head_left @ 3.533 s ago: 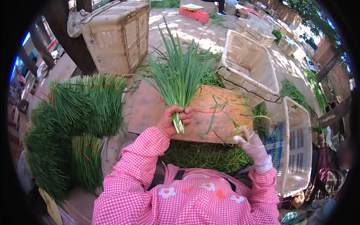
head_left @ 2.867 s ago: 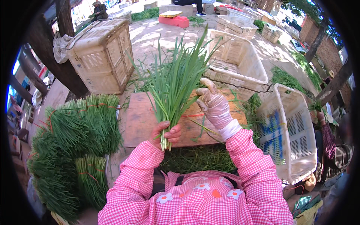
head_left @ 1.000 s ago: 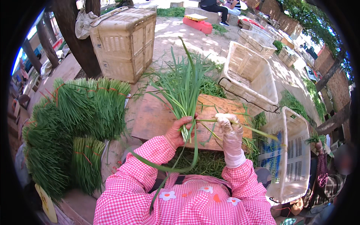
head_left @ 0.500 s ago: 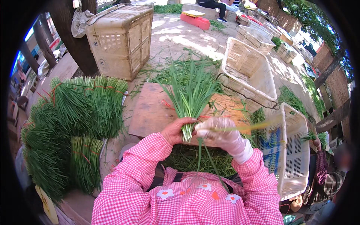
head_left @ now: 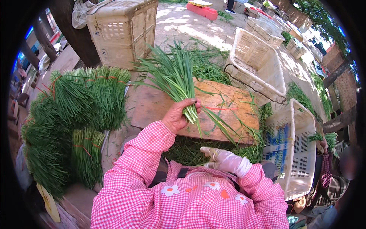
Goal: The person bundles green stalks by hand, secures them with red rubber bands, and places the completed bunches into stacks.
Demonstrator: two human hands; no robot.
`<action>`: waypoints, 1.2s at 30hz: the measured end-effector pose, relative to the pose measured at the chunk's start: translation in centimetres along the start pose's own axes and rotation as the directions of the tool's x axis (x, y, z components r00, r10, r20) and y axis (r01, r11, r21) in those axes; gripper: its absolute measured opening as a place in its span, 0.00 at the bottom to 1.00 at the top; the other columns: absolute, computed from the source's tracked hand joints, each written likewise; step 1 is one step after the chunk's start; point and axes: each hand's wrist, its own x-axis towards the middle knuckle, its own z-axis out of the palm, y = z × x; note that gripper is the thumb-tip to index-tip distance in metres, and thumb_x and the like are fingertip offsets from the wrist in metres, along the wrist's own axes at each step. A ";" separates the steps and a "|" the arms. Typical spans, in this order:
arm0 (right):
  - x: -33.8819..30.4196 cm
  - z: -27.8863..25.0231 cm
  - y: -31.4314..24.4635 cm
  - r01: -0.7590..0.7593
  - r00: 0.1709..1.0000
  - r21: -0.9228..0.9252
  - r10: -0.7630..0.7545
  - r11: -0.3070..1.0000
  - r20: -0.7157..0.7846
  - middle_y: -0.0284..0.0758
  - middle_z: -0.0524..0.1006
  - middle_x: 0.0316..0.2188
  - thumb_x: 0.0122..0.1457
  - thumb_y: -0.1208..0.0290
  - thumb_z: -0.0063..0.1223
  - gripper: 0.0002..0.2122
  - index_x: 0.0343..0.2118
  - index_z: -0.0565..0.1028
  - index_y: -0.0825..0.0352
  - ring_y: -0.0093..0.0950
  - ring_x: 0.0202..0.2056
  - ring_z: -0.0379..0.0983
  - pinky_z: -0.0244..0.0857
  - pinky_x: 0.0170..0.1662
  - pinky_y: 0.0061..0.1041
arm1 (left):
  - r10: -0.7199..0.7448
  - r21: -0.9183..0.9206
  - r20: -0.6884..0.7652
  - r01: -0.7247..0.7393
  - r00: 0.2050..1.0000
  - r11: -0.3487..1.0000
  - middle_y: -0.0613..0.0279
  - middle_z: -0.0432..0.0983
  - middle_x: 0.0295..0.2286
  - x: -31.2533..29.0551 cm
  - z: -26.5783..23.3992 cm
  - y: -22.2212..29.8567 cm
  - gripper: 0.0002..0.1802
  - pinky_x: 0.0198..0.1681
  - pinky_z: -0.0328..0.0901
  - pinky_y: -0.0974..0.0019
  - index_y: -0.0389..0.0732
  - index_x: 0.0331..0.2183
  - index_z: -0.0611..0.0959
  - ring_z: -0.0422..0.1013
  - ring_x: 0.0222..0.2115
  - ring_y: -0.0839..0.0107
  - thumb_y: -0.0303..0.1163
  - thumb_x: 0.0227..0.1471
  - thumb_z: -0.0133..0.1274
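Note:
A bunch of garlic chives [head_left: 177,76] is in my left hand [head_left: 180,114], whose fingers wrap round the pale stem ends. Its green leaves fan out up and to the left above a wooden board [head_left: 152,108]. Lower down, near my lap, my right hand [head_left: 223,158] wears a whitish glove; its fingers stretch leftward, apart, over a heap of loose leaves [head_left: 187,150]. A thin pale strand shows beside its lower fingers, but I see no firm grip on it. Loose blades and a red tie [head_left: 219,108] lie on the board.
Tied chive bundles [head_left: 76,103] are stacked at the left. A pale plastic crate [head_left: 122,34] stands upside down behind them. Two more crates, one at the far right [head_left: 255,63] and one nearer [head_left: 301,152], flank the board. A person's hand [head_left: 324,143] holds greens at the right edge.
My right hand has come away from the stems and dropped toward my lap. My left hand has lifted the chives slightly away from me, tilting their leaves left.

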 end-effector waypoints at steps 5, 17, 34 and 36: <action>3.5 -3.1 -2.2 0.184 0.964 0.701 0.014 0.689 -0.266 0.31 0.69 0.41 0.52 0.61 0.57 0.37 0.59 0.50 0.68 0.18 0.34 0.67 0.63 0.36 0.18 | -0.080 0.073 0.124 0.071 0.989 0.995 0.59 0.74 0.26 -0.9 -0.7 -0.4 0.11 0.33 0.71 0.69 0.32 0.35 0.74 0.72 0.26 0.73 0.25 0.47 0.52; 8.3 -9.0 -1.0 0.426 0.797 0.784 0.223 0.452 -0.562 0.24 0.71 0.29 0.59 0.65 0.46 0.12 0.45 0.67 0.62 0.14 0.25 0.64 0.59 0.28 0.12 | -0.200 0.249 0.102 0.169 0.975 0.954 0.57 0.76 0.28 -1.7 0.4 -0.8 0.12 0.34 0.71 0.68 0.32 0.37 0.75 0.73 0.28 0.70 0.23 0.47 0.53; 2.2 -1.6 -6.2 0.094 0.984 0.306 -0.042 0.947 -0.172 0.28 0.66 0.15 0.59 0.64 0.46 0.10 0.25 0.71 0.65 0.17 0.18 0.61 0.58 0.24 0.21 | -0.058 0.305 0.036 0.044 0.998 0.951 0.59 0.75 0.28 -1.7 -0.4 -1.6 0.09 0.36 0.72 0.65 0.34 0.34 0.76 0.74 0.29 0.67 0.23 0.46 0.54; 0.8 -1.5 -8.4 0.040 0.996 0.123 -0.049 0.992 0.071 0.31 0.69 0.18 0.58 0.62 0.47 0.10 0.28 0.70 0.64 0.24 0.21 0.66 0.61 0.28 0.25 | -0.041 0.298 -0.003 0.040 0.999 0.954 0.59 0.75 0.27 -1.1 -0.5 -1.5 0.09 0.35 0.72 0.65 0.34 0.33 0.76 0.74 0.28 0.67 0.24 0.46 0.54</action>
